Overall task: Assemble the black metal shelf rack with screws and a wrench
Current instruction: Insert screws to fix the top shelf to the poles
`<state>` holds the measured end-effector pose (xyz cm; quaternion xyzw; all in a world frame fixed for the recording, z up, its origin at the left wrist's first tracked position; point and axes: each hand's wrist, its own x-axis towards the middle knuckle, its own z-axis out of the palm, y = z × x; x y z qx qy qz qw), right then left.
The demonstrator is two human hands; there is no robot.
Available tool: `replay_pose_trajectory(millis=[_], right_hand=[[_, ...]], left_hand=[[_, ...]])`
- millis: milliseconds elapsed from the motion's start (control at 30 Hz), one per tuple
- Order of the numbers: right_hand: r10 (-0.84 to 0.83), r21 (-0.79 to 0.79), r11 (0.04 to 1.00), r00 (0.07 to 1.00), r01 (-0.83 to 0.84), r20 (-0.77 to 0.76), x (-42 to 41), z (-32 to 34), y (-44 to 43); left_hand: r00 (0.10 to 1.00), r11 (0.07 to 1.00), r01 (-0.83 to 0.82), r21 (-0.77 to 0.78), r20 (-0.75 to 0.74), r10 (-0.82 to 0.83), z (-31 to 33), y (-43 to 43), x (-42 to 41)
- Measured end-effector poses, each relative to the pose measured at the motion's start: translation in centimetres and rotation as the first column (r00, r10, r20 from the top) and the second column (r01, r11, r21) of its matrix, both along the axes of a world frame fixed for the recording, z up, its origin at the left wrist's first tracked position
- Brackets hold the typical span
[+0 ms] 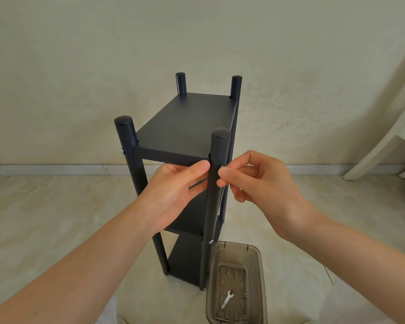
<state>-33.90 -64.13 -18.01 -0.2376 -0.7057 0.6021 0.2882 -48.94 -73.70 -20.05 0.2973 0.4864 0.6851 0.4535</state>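
Note:
A black metal shelf rack (185, 127) stands upright on the floor, with three shelves and four round posts. My left hand (175, 192) holds the near right post (216, 183) from the left, thumb against the top shelf's front edge. My right hand (255, 181) pinches a small silver screw (222, 167) at the right side of that post, level with the top shelf. Another screw head (122, 151) shows on the near left post, and one more (211, 242) lower on the near right post. A silver wrench (227, 299) lies in the brown tray.
A translucent brown plastic tray (258, 277) sits on the floor at the rack's near right foot, with a few small nuts inside. A white furniture leg (381, 146) leans at the right. The wall and baseboard run behind the rack.

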Motion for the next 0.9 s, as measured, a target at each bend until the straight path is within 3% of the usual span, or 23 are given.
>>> replay_pose_trajectory(millis=[167,300,433,567,900], right_hand=[[-0.011,-0.023,1.0,0.999,0.013,0.051,-0.1,0.1,1.0],[-0.008,0.059,0.998,0.994,0.002,0.112,-0.5,0.4,1.7],[0.122,0.202,0.967,0.98,-0.152,0.157,-0.4,1.3,2.5],[0.251,0.159,0.945,0.947,-0.285,0.2,-0.5,1.8,3.1],[0.176,0.098,0.978,0.979,-0.186,0.103,-1.3,1.3,2.8]], left_hand=[[1.0,1.0,0.011,0.021,0.029,-0.012,0.0,0.0,0.1],[0.999,1.0,0.001,0.01,0.038,-0.002,0.0,0.1,0.0],[0.999,1.0,0.003,0.01,0.041,-0.004,-0.1,0.1,0.0],[0.999,1.0,0.015,0.026,0.036,-0.016,-0.1,0.1,0.1],[0.998,0.998,-0.056,-0.005,-0.001,0.056,0.5,-0.2,0.5]])
